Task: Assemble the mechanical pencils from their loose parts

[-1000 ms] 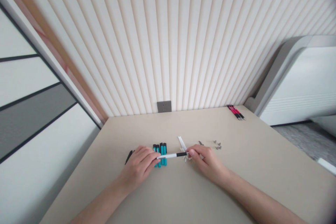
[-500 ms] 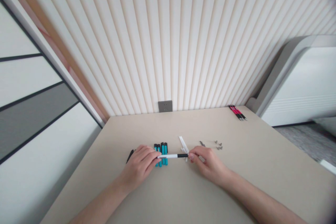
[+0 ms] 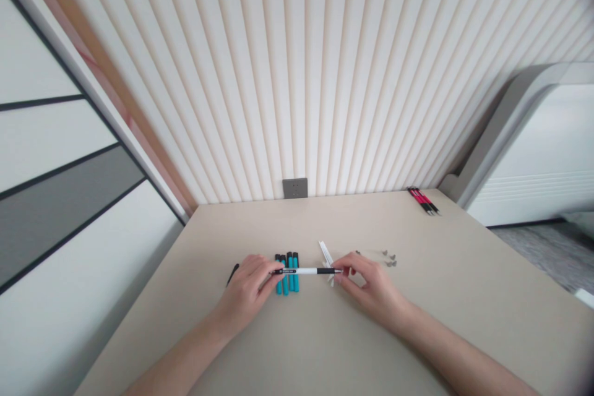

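A white and black pen [image 3: 306,271] is held level above the table between my two hands. My left hand [image 3: 248,284] pinches its clip end; the dark clip faces up. At the other end, thumb and forefinger of my right hand [image 3: 364,278] close around the pointed metal tip beside the black grip. Under the pen lie several teal barrels with black ends [image 3: 291,284], side by side. Thin white refills [image 3: 325,252] lie just left of my right fingers, partly covered. Small grey cone-shaped tips [image 3: 393,258] are scattered beyond my right hand.
Red and black pens [image 3: 423,201] lie at the table's far right corner. Part of a black object [image 3: 232,273] shows behind my left hand. A dark wall socket [image 3: 295,188] sits above the table's [image 3: 297,346] back edge, on the ribbed wall.
The pen has turned so its dark clip faces up, and its metal tip now shows between my right fingers. My right hand now hides most of the small dark pieces behind it.
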### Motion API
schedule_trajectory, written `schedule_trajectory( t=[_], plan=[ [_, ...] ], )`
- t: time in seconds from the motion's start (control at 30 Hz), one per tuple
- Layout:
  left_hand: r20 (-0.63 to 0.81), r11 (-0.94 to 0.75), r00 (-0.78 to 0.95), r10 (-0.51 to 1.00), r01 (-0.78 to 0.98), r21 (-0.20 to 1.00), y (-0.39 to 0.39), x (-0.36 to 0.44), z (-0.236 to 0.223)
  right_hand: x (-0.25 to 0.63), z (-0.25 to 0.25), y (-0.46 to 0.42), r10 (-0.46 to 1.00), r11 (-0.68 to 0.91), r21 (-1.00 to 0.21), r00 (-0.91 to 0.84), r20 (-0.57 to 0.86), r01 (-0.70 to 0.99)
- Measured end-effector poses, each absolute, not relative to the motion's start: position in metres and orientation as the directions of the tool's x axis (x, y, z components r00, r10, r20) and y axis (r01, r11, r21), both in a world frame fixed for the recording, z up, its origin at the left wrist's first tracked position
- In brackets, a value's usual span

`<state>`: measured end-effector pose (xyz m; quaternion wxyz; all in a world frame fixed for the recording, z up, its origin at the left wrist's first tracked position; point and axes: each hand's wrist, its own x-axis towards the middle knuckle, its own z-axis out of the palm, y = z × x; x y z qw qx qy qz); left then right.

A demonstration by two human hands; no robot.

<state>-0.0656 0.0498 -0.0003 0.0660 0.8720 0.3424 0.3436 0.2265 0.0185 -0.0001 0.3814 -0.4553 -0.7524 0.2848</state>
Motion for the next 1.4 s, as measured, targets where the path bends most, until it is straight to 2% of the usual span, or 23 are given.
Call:
schedule_trajectory(
  t=[0.1, 0.17, 0.33, 0.47, 0.67, 0.8, 0.9, 1.0, 1.07, 1.17, 1.27, 1.4],
  plan=[
    [0.538, -0.746, 0.522, 0.662, 0.527, 0.407, 0.0483, -0.0652, -0.0014, 0.2267, -0.0016, 0.0188, 0.901, 0.421, -0.776, -0.316, 0.297, 0.470],
    [0.510, -0.724, 0.513, 0.690, 0.486, 0.489, 0.0465, -0.0646, -0.0007, 0.2273, -0.0012, 0.0190, 0.901, 0.425, -0.771, -0.307, 0.307, 0.474],
    [0.349, -0.560, 0.580, 0.736, 0.233, 0.795, 0.0429, -0.0638, 0.0043, 0.2291, 0.0022, 0.0197, 0.906, 0.420, -0.772, -0.272, 0.325, 0.477],
    [0.301, -0.439, 0.596, 0.744, 0.097, 0.893, 0.0460, -0.0647, 0.0061, 0.2294, 0.0029, 0.0198, 0.892, 0.448, -0.771, -0.284, 0.352, 0.452],
    [0.424, -0.502, 0.674, 0.605, -0.091, 0.860, 0.0481, -0.0617, 0.0061, 0.2318, 0.0015, 0.0203, 0.855, 0.506, -0.772, -0.335, 0.394, 0.383],
    [0.430, -0.514, 0.696, 0.575, -0.102, 0.852, 0.0465, -0.0606, 0.0062, 0.2342, 0.0031, 0.0204, 0.824, 0.553, -0.745, -0.376, 0.423, 0.374],
    [0.379, -0.510, 0.623, 0.684, 0.038, 0.859, 0.0485, -0.0638, 0.0049, 0.2340, 0.0053, 0.0190, 0.829, 0.555, -0.730, -0.336, 0.447, 0.398],
    [0.293, -0.425, 0.437, 0.850, 0.241, 0.873, 0.0509, -0.0669, 0.0028, 0.2317, 0.0064, 0.0170, 0.825, 0.565, -0.711, -0.302, 0.478, 0.418],
    [0.251, -0.368, 0.369, 0.895, 0.292, 0.883, 0.0512, -0.0676, 0.0017, 0.2303, 0.0064, 0.0162, 0.825, 0.566, -0.705, -0.300, 0.480, 0.427],
    [0.234, -0.359, 0.372, 0.898, 0.313, 0.879, 0.0501, -0.0675, 0.0007, 0.2300, 0.0061, 0.0175, 0.839, 0.544, -0.711, -0.278, 0.468, 0.446],
    [0.322, -0.469, 0.393, 0.861, 0.372, 0.801, 0.0494, -0.0671, 0.0002, 0.2316, 0.0057, 0.0203, 0.852, 0.522, -0.713, -0.248, 0.461, 0.469],
    [0.509, -0.656, 0.414, 0.754, 0.452, 0.604, 0.0503, -0.0660, 0.0002, 0.2329, 0.0051, 0.0216, 0.852, 0.523, -0.718, -0.260, 0.454, 0.460]
  ],
)
